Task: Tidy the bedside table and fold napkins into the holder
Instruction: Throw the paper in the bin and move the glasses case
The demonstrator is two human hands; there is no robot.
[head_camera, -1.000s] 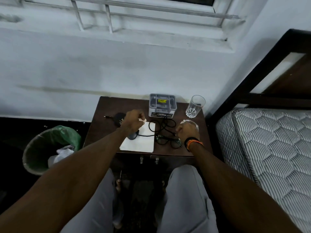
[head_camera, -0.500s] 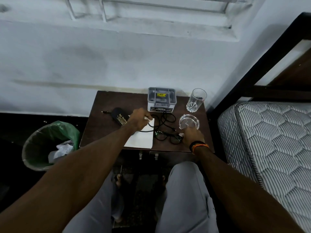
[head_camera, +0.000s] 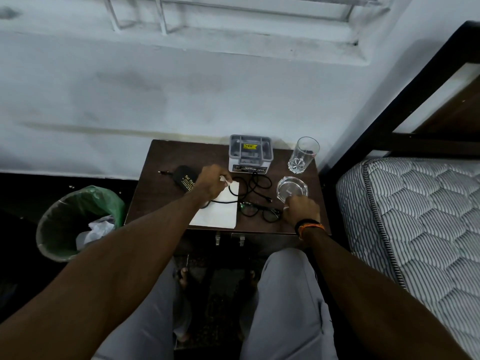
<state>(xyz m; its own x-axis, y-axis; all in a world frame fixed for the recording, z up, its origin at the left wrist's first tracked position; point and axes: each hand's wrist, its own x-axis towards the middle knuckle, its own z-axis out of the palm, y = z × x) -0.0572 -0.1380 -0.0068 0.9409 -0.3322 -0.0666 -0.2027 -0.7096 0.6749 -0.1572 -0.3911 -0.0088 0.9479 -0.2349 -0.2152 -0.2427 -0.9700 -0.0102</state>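
While the left hand (head_camera: 211, 181) pinches a far corner of the flat white paper napkin (head_camera: 219, 209) on the dark wooden bedside table (head_camera: 155, 193), right hand (head_camera: 301, 207) grips a small white scrap; lifting could drag the black cable (head_camera: 249, 188) lying across it.

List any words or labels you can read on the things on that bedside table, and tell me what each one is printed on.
"Sai Opt...": yellow lettering on the black glasses case; the rest is hidden behind the left hand, and the smaller lines beneath are too small to read.
"OPEL": possibly, on the front strip of the grey organizer box; the rest of the strip is blurred.
Yellow sticker on top of the same box: dark print, too blurred to read.
Nothing else legible.
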